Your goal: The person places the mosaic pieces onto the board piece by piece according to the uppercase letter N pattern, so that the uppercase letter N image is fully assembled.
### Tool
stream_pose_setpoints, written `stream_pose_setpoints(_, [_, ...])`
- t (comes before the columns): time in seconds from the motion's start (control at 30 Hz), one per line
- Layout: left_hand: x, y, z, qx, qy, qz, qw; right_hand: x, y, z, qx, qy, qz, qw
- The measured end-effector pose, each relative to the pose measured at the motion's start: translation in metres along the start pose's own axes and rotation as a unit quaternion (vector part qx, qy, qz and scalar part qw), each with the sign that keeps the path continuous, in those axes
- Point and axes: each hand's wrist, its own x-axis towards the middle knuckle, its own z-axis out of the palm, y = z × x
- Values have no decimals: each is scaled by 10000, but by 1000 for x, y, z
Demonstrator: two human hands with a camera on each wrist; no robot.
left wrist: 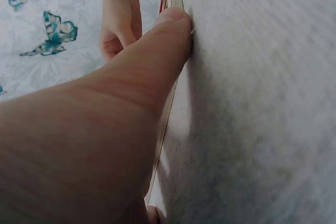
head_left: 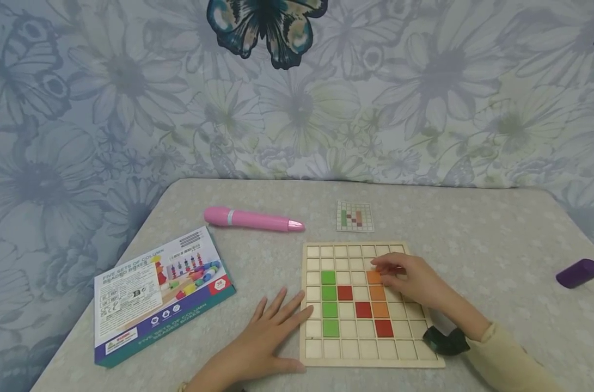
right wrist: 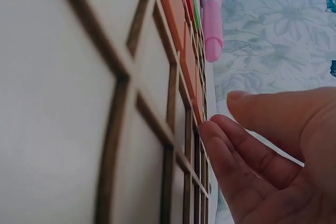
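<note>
A wooden grid board lies on the table, with a column of several green tiles, three red tiles in a diagonal and three orange tiles in a column. Over the topmost orange tile is my right hand; in the right wrist view its fingertips touch or nearly touch the end of the orange column, and the thumb stands apart from them. Nothing shows between thumb and fingers. My left hand rests spread on the table, fingertips and thumb at the board's left edge.
Beyond the board lies a small pattern card with a coloured grid. A pink pen-shaped wand is at the back left, above a beaded-toy box. Far right lies a purple cylinder. A dark band is at my right wrist.
</note>
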Motion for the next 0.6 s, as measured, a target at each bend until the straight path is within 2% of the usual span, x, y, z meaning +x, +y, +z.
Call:
stream_pose_setpoints(0.17, [1, 1, -1, -50, -34, -23, 10000, -14, 1, -9, 0, 380, -240, 9990])
stream_pose_setpoints(0.33, [1, 0, -1, -81, -22, -50, 10000, -42, 5, -26, -561, 1007, -265, 9930])
stream_pose_setpoints(0.5, [-1, -3, -4, -3, -15, 27, 10000, -71, 16, -41, -1349, 1585, -137, 9780])
stream_pose_setpoints(0.6, [-5, -6, -13, 225, 305, 134, 9992, -87, 24, -52, -1892, 1827, -112, 9647])
